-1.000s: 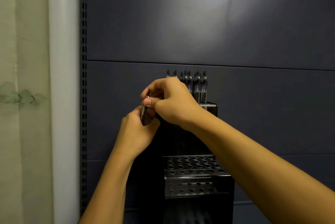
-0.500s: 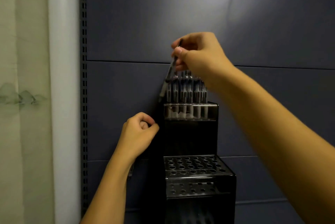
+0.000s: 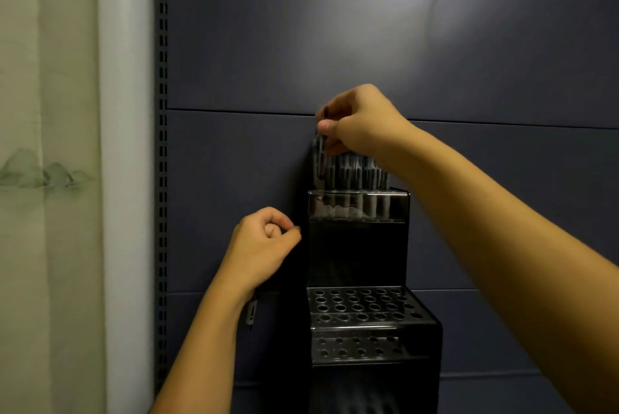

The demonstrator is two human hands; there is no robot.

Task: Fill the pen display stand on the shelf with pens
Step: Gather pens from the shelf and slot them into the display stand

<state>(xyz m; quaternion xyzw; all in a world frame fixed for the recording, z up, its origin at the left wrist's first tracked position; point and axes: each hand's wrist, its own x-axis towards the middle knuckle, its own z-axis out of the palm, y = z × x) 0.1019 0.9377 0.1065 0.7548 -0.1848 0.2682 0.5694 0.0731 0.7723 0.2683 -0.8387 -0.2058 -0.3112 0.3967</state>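
Pens (image 3: 351, 172) with dark barrels and clear lower ends stand upright in a tight row in the top tier of a black display stand (image 3: 356, 252), which sits against a dark blue-grey shelf back panel (image 3: 368, 45). That top tier has a clear front wall through which the pale lower ends of the pens show, somewhat blurred. At the row's left end the right hand (image 3: 363, 122) reaches in from the right, its thumb and fingers (image 3: 325, 127) pinching the top of one pen (image 3: 319, 159), which stands nearly upright with its lower end at the tier's left corner; whether it is fully seated in a hole cannot be told. Below a plain black face, the stand steps forward into two lower tiers of shiny perforated plates (image 3: 365, 306), their round holes in neat rows with no pens in them. The left hand (image 3: 261, 246) hangs just left of the stand beside the black face, its fingers curled round into a loose fist; a dark pen-like tip (image 3: 251, 313) pokes out beneath the wrist, so it appears to grip more pens, though most of them are hidden. A slotted metal upright (image 3: 162, 145) runs down the panel's left edge, with a pale curtain (image 3: 43, 179) beyond it.
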